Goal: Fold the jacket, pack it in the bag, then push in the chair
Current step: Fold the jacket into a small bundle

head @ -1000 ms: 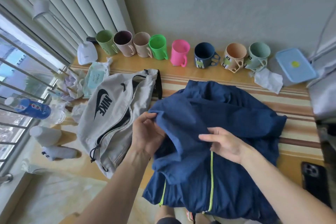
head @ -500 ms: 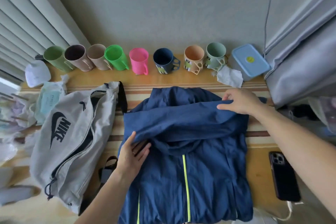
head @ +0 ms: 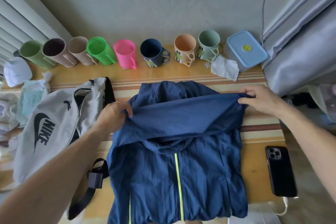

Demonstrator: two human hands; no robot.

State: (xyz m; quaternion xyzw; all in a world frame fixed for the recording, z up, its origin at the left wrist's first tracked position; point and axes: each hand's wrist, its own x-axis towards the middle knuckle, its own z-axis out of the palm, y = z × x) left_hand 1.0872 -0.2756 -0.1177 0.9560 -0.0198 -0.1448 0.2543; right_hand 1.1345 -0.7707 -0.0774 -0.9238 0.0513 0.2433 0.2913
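Right, I have the jacket (head: pixel 174 165) lying zip-up on the counter (head: pixel 254 171) in front of me, and both my grips are pinched shut on a band of its blue fabric stretched across the top. My left hand (head: pixel 113 114) holds the one end, my right hand (head: pixel 261 99) the other, and the cloth hangs taut between them, lifted a little off the body of the jacket below.

To do this fold well, I judge I should keep the tension even, so the band comes down flat and square to the yellow zip (head: pixel 178 174) that runs toward me from midway between my grips. Any slack on one side would likely leave a skewed crease.

The grey bag (head: pixel 52 123) lies just outside my left grip, its zip open. The phone (head: pixel 281 171) sits below my right grip, near the jacket's edge; I should not sweep it.
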